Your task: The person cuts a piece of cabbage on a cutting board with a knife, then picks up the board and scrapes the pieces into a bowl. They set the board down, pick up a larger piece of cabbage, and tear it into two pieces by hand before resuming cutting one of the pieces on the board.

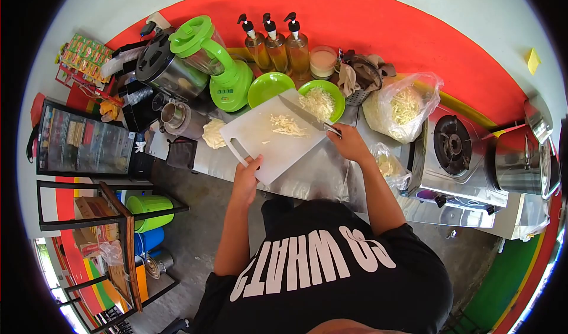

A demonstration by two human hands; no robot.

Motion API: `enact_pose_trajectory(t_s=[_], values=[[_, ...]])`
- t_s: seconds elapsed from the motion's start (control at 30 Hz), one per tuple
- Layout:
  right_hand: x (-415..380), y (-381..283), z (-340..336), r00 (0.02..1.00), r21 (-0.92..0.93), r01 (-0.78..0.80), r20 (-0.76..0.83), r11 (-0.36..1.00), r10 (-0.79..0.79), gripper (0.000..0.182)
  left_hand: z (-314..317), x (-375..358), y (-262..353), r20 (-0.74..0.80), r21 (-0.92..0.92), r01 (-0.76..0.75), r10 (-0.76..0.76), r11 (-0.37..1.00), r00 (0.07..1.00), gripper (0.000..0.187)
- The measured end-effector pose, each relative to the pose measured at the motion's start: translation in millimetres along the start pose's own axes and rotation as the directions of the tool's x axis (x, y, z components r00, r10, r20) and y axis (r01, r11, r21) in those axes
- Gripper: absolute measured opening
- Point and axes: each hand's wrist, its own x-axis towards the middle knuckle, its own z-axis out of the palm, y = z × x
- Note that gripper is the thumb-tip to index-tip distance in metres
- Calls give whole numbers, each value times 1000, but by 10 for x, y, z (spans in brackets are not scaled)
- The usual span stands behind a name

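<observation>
Black shirt (pixel 331 298) below — left hand (pixel 247 175) grips chopping board (pixel 284 156), right hand (pixel 350 143) clenches knife (pixel 303 113).

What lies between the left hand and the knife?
A loose pile of pale shreds on the white cutting board, between the left hand and the knife; seen in the head view.

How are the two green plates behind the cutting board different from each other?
The right plate holds pale shredded food; the left plate shows only plain green surface. The left plate is beside the green blender, while the right plate is nearer the plastic bag. Both are bright green, and the cutting board partly hides each one.
</observation>
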Motion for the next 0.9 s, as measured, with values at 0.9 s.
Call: enact_pose_trajectory(t_s=[0.9], values=[[-114,113,-131,989,93,13,-150,996,1,26,-63,54,-77,9,-11,15,-15,1000,1000,28]])
